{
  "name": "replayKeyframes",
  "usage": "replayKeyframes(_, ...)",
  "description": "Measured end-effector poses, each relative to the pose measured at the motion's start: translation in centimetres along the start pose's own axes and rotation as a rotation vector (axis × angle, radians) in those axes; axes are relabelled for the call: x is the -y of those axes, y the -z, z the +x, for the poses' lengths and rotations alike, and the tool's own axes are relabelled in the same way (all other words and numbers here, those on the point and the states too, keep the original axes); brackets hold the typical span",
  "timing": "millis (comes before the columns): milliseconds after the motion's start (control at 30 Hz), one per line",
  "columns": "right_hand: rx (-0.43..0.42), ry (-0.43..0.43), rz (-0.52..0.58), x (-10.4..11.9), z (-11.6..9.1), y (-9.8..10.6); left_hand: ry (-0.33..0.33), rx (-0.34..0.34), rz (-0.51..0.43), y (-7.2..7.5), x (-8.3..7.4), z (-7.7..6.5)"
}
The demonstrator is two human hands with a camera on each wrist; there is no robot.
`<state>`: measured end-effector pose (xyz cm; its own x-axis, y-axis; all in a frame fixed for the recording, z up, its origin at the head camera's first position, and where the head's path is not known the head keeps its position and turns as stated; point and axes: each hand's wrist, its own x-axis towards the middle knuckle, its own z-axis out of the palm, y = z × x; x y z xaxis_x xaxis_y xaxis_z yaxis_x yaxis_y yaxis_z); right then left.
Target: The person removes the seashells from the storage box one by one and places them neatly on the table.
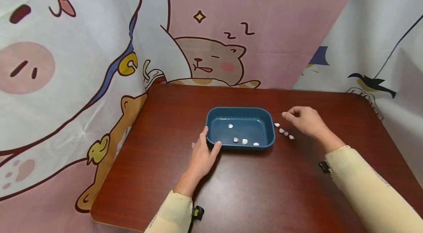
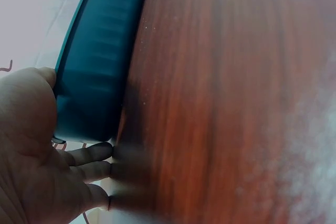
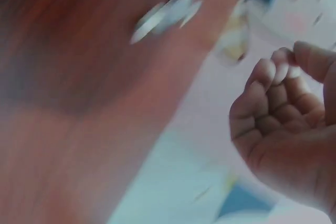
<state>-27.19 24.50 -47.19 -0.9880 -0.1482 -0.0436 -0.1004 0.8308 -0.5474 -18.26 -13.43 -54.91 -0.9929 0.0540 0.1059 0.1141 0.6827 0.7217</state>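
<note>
A dark blue plastic tray [image 1: 240,146] stands on the table with a few small pale seashells [image 1: 245,141] inside. My left hand [image 1: 201,155] rests against its near left corner. The thumb touches the near side and the index finger lies at the left rim; in the left wrist view the other fingers stretch out past the end. Right of the tray, several more shells [image 1: 285,133] lie in a short slanting row on the wood. Just beyond this row hovers my right hand [image 1: 305,119], thumb and fingertips brought together. Whether a small shell is between them is hidden.
The reddish-brown table [image 1: 254,189] reaches back to a cartoon-printed cloth [image 1: 274,16]. More of this cloth hangs along the left and right sides. Dark wrist straps [image 1: 198,212] sit beneath both pale sleeves.
</note>
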Motion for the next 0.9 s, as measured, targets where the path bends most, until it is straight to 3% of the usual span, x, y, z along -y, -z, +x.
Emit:
replayKeyframes(167,0.105,0.224,0.058,7.9,1.6,-3.6,0.03,0.024,0.032,0.5,0.0,0.0)
replayKeyframes(233,0.15,0.334,-0.005,10.4,2.5,-5.4,0.037,0.034,0.03,0.5,0.0,0.0)
replayKeyframes(300,0.204,0.375,-0.062,12.3,3.4,-7.1,0.039,0.046,0.031,0.5,0.0,0.0)
replayKeyframes(400,0.25,0.372,-0.182,13.7,5.0,-9.6,0.035,0.065,0.036,0.4,-0.1,0.0)
replayKeyframes(567,0.262,0.294,-0.326,13.5,6.9,-12.5,0.028,0.084,0.038,-0.1,-0.3,0.0)
replayKeyframes(733,0.221,0.232,-0.345,13.7,7.5,-13.8,0.034,0.075,0.027,-0.1,-0.3,-0.1)
replayKeyframes(900,0.221,0.199,-0.279,14.0,7.6,-14.1,0.037,0.069,0.019,0.0,0.1,0.1)
